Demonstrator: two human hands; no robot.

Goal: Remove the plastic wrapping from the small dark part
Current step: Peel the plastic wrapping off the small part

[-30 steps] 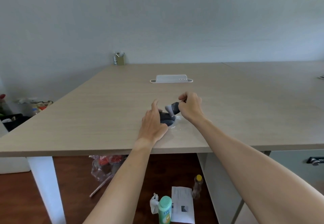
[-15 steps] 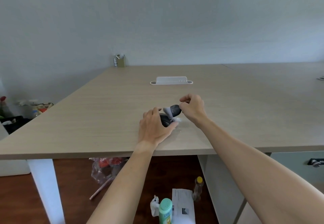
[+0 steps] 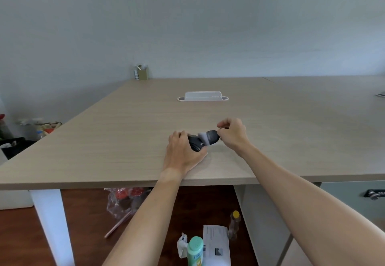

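A small dark part [image 3: 212,136] in cloudy clear plastic wrapping [image 3: 203,138] is held just above the wooden table [image 3: 125,140], near its front edge. My right hand [image 3: 232,135] pinches the part's right end with fingertips closed. My left hand [image 3: 183,152] rests on the table and grips a round black piece [image 3: 195,145] with white lettering, which touches the wrapped part's left end. My left palm hides most of that black piece.
A white cable tray [image 3: 203,96] sits mid-table, a pen holder [image 3: 142,72] at the far edge. Under the table are a plastic bag [image 3: 123,201], a green bottle [image 3: 194,250], a paper sheet [image 3: 215,245] and a small yellow-capped bottle [image 3: 234,224]. Clutter lies far left.
My right hand has lifted and drawn the wrapped part slightly up and to the right. My left hand has closed further over the black piece.
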